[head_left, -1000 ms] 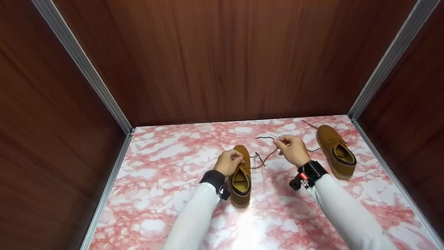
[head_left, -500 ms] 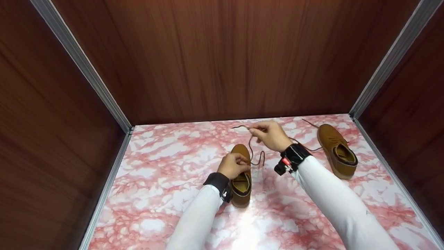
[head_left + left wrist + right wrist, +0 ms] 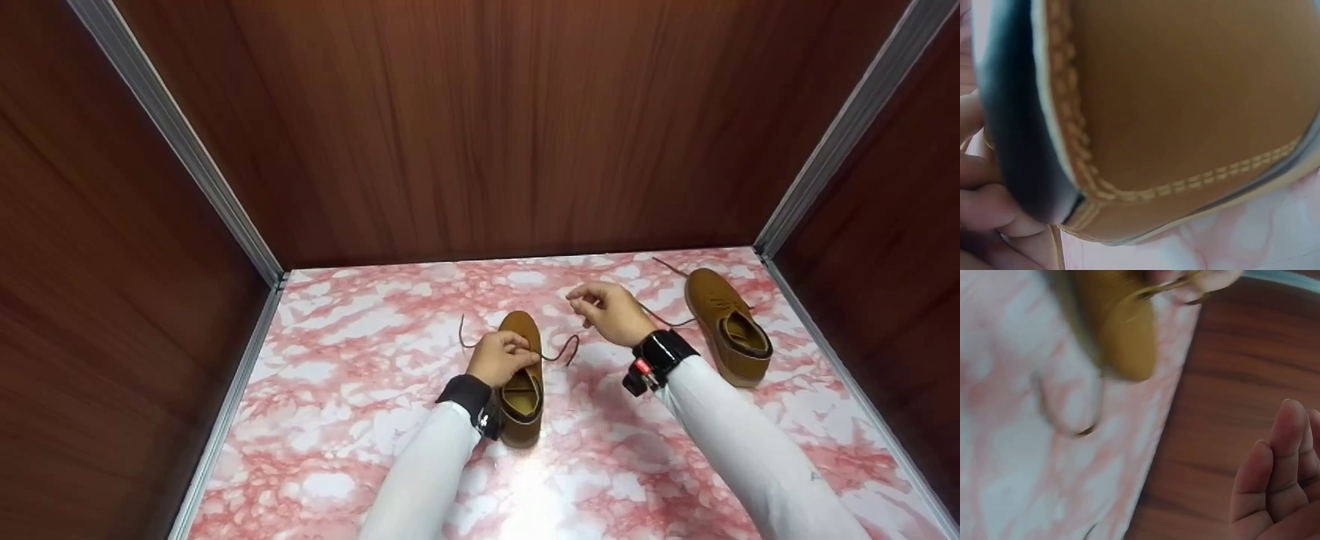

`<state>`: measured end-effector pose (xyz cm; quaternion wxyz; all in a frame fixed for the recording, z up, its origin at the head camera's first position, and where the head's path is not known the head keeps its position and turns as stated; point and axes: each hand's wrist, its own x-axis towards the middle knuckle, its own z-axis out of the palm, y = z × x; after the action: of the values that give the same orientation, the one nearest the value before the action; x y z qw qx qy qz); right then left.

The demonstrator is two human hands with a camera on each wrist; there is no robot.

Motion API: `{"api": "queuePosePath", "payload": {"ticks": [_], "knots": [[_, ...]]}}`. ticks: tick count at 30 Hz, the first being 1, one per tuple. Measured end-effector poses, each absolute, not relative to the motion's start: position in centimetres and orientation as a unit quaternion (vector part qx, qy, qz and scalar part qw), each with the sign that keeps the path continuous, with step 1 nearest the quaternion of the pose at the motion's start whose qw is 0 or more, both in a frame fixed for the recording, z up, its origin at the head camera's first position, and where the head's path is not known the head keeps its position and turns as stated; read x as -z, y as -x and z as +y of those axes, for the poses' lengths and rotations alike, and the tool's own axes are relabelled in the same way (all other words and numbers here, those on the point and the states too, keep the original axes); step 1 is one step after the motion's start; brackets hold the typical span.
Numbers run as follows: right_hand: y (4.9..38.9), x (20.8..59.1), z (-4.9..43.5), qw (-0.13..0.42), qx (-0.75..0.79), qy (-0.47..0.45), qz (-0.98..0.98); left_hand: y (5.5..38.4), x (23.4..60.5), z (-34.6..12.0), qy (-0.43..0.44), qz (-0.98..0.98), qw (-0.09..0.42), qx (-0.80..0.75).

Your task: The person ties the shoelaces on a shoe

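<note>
A tan lace-up shoe [image 3: 519, 325] stands in the middle of the surface, toe pointing away. Over its lacing my left hand [image 3: 498, 360] pinches the brown shoelace [image 3: 559, 354]. One end of the lace curves out to the left of the shoe, and a loop bends to the right. My right hand [image 3: 611, 311] hovers right of the toe, fingers loosely bent and holding nothing. In the left wrist view the stitched side of the shoe [image 3: 1185, 101] fills the picture, with fingers [image 3: 988, 208] at its edge. The right wrist view has the right hand's fingers [image 3: 1275, 472] apart from the shoe.
A matching shoe [image 3: 724, 322] stands at the right, its own loose lace [image 3: 667, 321] trailing toward the right hand. The marbled pink-white surface [image 3: 337, 435] is bounded by wood-grain panels [image 3: 480, 150] at the back and both sides, with metal edge strips [image 3: 225, 202] at the corners.
My right hand carried a lace end leftward over the toe, let it go, and came back right. That end now lies left of the shoe. The left hand stays over the lacing.
</note>
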<state>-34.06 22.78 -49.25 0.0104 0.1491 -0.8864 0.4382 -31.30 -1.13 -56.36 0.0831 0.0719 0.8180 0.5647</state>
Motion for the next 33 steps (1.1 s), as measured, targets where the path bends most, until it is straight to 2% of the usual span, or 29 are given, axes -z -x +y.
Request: {"api": "queuePosePath", "payload": {"ticks": [5,10,17,24,33], "knots": [[33.8,52.1,24.0,-0.002,-0.384,-0.154,-0.910,31.2,56.5,-1.2,-0.063,0.805,0.087,-0.584],[33.3,54.4,24.2,-0.027,-0.318,-0.196,-0.927,31.2,56.5,-1.1,-0.060,0.797,0.090,-0.594],[33.1,56.7,23.7,-0.025,-0.255,-0.241,-0.936,31.2,56.5,-1.0,-0.055,0.797,0.090,-0.594],[33.2,58.5,23.4,-0.024,-0.242,-0.214,-0.946,31.1,56.6,-1.0,-0.056,0.790,0.088,-0.604],[32.7,58.8,23.3,0.020,-0.193,-0.170,-0.966,31.0,56.8,-1.1,-0.056,0.796,0.087,-0.596]]}}
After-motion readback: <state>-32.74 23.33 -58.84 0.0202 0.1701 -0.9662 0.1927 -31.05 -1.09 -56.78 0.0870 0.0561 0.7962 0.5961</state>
